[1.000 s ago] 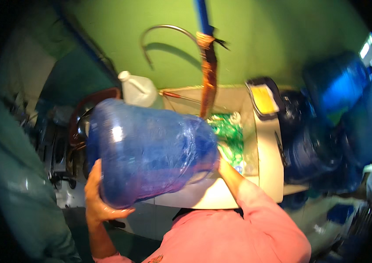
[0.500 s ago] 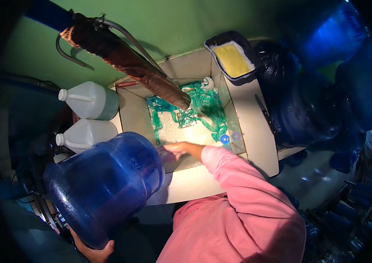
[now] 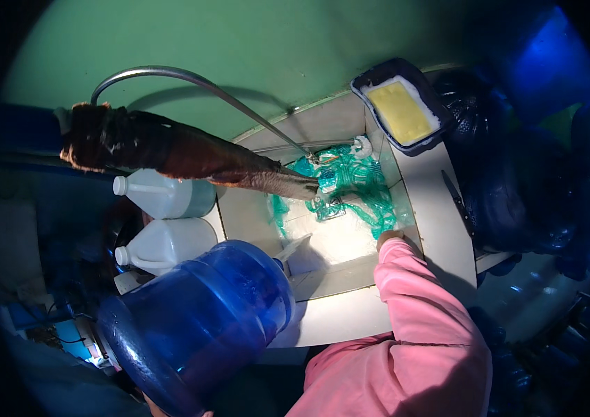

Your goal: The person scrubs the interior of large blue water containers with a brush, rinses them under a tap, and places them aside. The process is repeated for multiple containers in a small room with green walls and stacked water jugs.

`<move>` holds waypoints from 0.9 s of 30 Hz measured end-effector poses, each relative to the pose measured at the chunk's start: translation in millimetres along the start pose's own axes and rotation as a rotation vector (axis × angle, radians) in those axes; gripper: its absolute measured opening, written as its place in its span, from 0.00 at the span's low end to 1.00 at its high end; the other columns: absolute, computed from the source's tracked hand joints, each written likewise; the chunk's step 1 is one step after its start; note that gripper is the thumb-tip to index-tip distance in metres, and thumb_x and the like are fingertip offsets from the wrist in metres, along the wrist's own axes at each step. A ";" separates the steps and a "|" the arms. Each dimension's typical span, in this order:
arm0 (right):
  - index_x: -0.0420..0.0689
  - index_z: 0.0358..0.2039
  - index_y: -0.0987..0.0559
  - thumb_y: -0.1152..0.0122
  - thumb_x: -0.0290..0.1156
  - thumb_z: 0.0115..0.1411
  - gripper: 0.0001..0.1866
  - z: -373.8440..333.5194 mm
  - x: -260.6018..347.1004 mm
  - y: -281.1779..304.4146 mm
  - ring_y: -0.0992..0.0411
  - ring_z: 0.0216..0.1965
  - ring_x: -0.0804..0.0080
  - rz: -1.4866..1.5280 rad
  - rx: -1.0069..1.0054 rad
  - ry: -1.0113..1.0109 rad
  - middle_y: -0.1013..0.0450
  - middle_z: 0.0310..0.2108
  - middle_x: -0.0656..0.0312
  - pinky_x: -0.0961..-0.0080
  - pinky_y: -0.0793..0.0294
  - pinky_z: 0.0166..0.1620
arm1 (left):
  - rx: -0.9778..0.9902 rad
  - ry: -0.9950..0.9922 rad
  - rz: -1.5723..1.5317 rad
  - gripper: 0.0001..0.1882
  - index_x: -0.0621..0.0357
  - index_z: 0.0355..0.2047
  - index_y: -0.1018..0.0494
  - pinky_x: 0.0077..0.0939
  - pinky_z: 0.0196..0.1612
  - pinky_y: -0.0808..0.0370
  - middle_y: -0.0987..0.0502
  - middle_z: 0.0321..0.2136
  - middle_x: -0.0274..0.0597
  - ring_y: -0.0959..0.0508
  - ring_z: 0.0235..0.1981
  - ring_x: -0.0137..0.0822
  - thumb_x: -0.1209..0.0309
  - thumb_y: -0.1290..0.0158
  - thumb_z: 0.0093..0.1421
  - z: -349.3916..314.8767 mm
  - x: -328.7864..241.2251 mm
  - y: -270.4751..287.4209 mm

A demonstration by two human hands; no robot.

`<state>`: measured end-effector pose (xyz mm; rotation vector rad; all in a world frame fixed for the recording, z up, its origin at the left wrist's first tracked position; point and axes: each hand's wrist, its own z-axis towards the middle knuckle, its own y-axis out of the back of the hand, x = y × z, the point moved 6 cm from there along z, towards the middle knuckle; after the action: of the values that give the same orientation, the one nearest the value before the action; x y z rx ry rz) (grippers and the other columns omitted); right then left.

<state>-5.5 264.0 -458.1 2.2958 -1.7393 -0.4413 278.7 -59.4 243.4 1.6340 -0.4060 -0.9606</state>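
Observation:
A large blue water jug lies tilted over the basin's near left edge, its neck pointing into the basin. From its mouth comes a pale, clear streak that looks like water. My left hand supports the jug's bottom end at the lower edge of the view; only bits of it show. My right hand reaches into the right side of the tiled basin, by the green netting. Its fingers are hidden, so I cannot tell what they touch.
A brown-wrapped pipe and a thin metal tube reach over the basin. Two white jugs stand left. On the right ledge are a dark tub with a yellow sponge and a knife. Blue jugs crowd the right.
My right hand has left the jug's neck and moved right, to the basin's right side. The small blue cap there is now out of sight. A streak now shows at the jug's mouth.

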 end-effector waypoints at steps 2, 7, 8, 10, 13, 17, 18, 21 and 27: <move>0.56 0.54 0.19 0.44 0.42 0.65 0.18 7.3 1.8 -5.2 0.27 0.57 0.64 0.006 -0.057 -0.016 0.26 0.57 0.66 0.55 0.26 0.53 | -0.009 0.033 -0.025 0.64 0.73 0.66 0.43 0.42 0.65 0.38 0.35 0.61 0.64 0.33 0.63 0.51 0.55 0.24 0.32 -1.3 2.7 1.1; 0.55 0.54 0.20 0.45 0.42 0.67 0.18 31.8 -4.8 -28.8 0.27 0.57 0.64 0.019 -0.179 -0.025 0.27 0.58 0.66 0.59 0.27 0.54 | -0.031 0.015 -0.036 0.64 0.73 0.66 0.43 0.43 0.64 0.36 0.34 0.60 0.64 0.32 0.61 0.53 0.54 0.24 0.32 -1.4 8.0 1.4; 0.55 0.54 0.20 0.46 0.42 0.67 0.18 36.4 -6.6 -32.0 0.27 0.57 0.64 0.021 -0.204 -0.022 0.27 0.58 0.67 0.59 0.28 0.54 | -0.037 -0.003 -0.027 0.64 0.73 0.66 0.44 0.44 0.64 0.36 0.34 0.60 0.64 0.32 0.61 0.53 0.54 0.24 0.32 -1.4 8.8 1.4; 0.54 0.54 0.20 0.46 0.41 0.67 0.18 43.5 -8.4 -37.3 0.28 0.57 0.65 0.035 -0.242 -0.025 0.27 0.58 0.67 0.61 0.28 0.55 | -0.048 0.024 -0.043 0.64 0.73 0.65 0.43 0.44 0.63 0.36 0.33 0.60 0.64 0.31 0.60 0.54 0.52 0.25 0.33 -2.5 14.4 2.1; 0.55 0.54 0.20 0.47 0.40 0.68 0.17 52.6 -11.7 -44.1 0.28 0.59 0.66 0.097 -0.177 -0.083 0.27 0.58 0.66 0.63 0.28 0.55 | -0.071 0.041 -0.033 0.63 0.73 0.65 0.42 0.45 0.63 0.35 0.33 0.59 0.64 0.31 0.60 0.54 0.50 0.25 0.33 -6.1 20.9 4.4; 0.56 0.51 0.17 0.47 0.37 0.66 0.15 56.2 -10.8 -43.3 0.28 0.58 0.68 0.110 -0.122 -0.085 0.24 0.55 0.64 0.64 0.26 0.53 | -0.075 0.025 0.015 0.63 0.73 0.64 0.41 0.46 0.63 0.36 0.33 0.59 0.64 0.31 0.60 0.55 0.48 0.25 0.34 -8.6 24.4 5.4; 0.56 0.50 0.17 0.47 0.37 0.66 0.15 54.6 -9.2 -41.0 0.27 0.57 0.68 0.083 -0.141 -0.049 0.23 0.53 0.64 0.63 0.25 0.52 | -0.079 0.020 0.014 0.63 0.73 0.64 0.41 0.46 0.63 0.37 0.33 0.59 0.64 0.32 0.60 0.55 0.48 0.25 0.34 -8.5 24.4 5.6; 0.55 0.46 0.15 0.45 0.36 0.65 0.13 42.0 -7.9 -36.6 0.24 0.53 0.67 -0.002 -0.154 0.043 0.20 0.47 0.65 0.63 0.23 0.47 | -0.090 0.014 -0.003 0.64 0.73 0.64 0.41 0.46 0.64 0.38 0.33 0.59 0.64 0.32 0.61 0.55 0.47 0.25 0.33 -6.6 22.4 5.6; 0.46 0.40 0.17 0.42 0.29 0.57 0.11 -10.7 11.5 27.1 0.23 0.50 0.54 0.307 -0.519 0.369 0.21 0.46 0.52 0.58 0.23 0.50 | -0.096 0.059 -0.087 0.63 0.73 0.64 0.41 0.46 0.64 0.38 0.33 0.59 0.64 0.32 0.60 0.55 0.47 0.25 0.34 -2.8 20.3 3.8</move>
<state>-22.9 245.5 -439.7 1.6015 -1.5318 -0.3315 293.9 -73.0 239.5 1.5994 -0.2468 -0.9800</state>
